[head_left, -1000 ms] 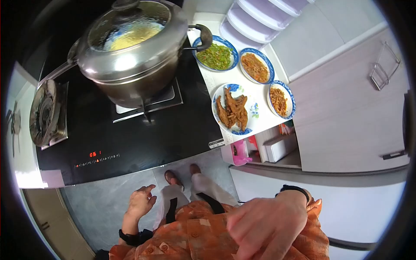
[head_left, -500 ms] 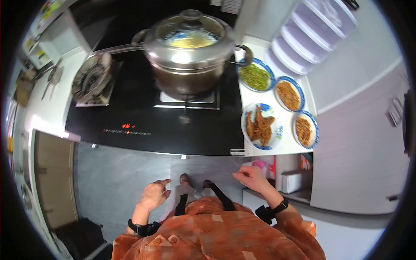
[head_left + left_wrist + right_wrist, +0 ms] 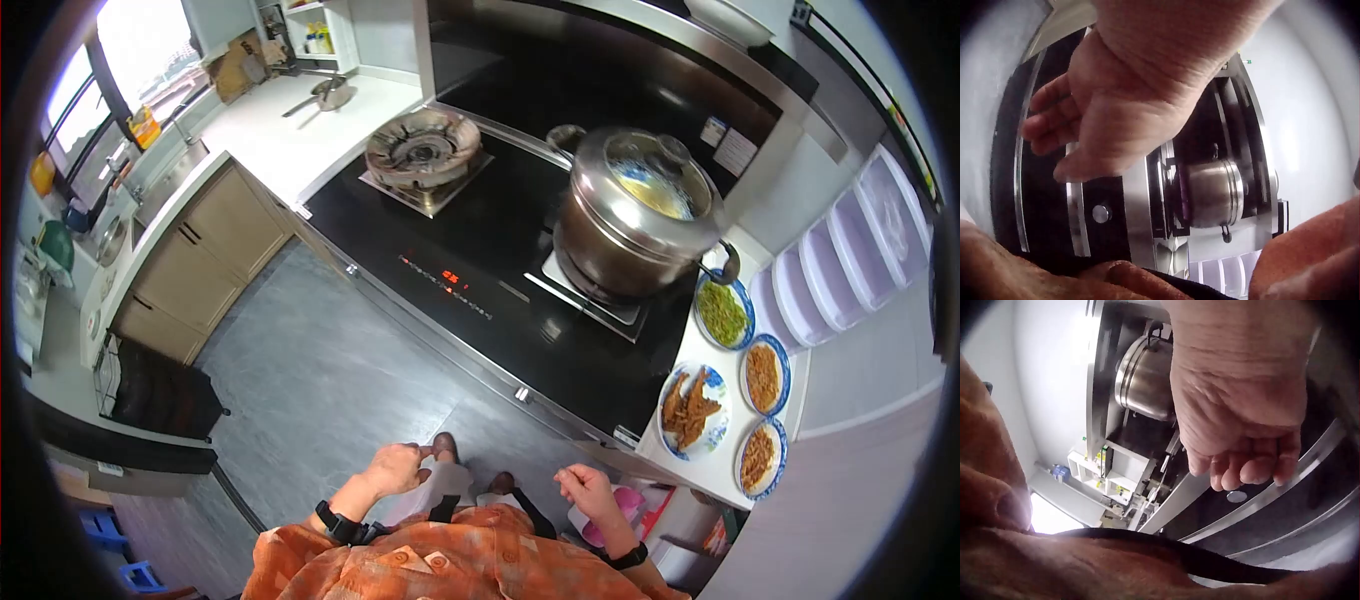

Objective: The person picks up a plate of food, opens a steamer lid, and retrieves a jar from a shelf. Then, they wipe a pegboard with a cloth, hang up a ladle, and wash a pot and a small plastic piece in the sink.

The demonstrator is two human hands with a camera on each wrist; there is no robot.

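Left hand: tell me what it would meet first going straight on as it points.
Probably the cooker's front edge, by the head view; how high the left hand sits is unclear.

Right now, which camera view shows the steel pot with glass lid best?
The head view, which shows the steel pot from above with its glass lid. The left wrist view shows its side, turned sideways; the right wrist view only part of it.
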